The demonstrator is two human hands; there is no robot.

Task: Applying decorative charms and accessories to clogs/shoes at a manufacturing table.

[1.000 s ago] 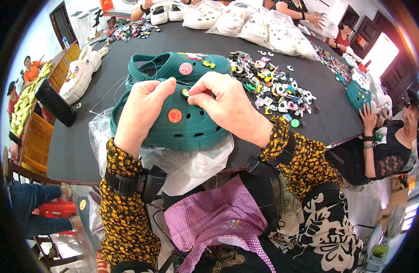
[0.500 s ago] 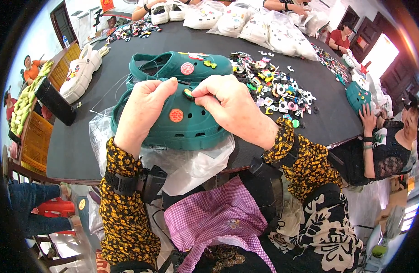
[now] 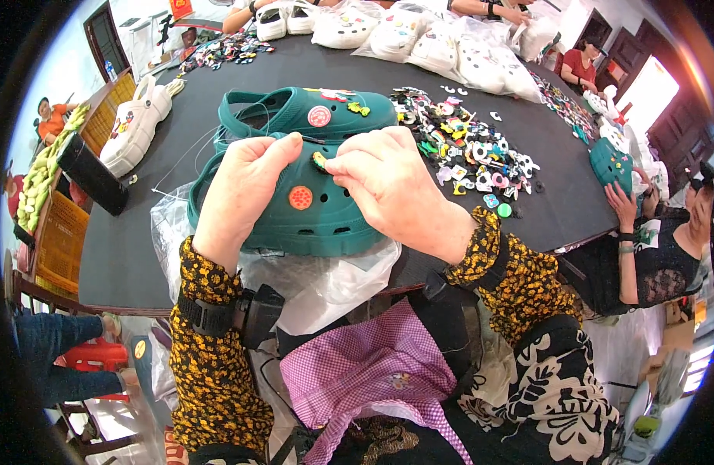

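A dark green clog (image 3: 283, 223) with a round orange-red charm (image 3: 300, 198) on its upper stands on a clear plastic bag (image 3: 326, 277). My left hand (image 3: 244, 182) grips it at the opening, thumb stretched over the upper and the other fingers mostly hidden. In my right hand (image 3: 400, 186), thumb and forefinger pinch a small dark shoe charm (image 3: 319, 160) with a yellow-green edge, tilted against a hole in the upper. Just behind lies the matching clog (image 3: 283, 106), bearing a red-and-white round charm (image 3: 319, 117) and a green one.
A heap of mixed charms (image 3: 469, 147) lies right of the clogs. Bagged white clogs (image 3: 450, 50) line the table's far side. At left are a white clog (image 3: 132, 132) and an upright black object (image 3: 93, 172). A co-worker's hand (image 3: 622, 200) touches another green clog (image 3: 611, 164).
My right hand has turned slightly, and the charm in it tips up more steeply over the hole. My left hand keeps its hold on the clog.
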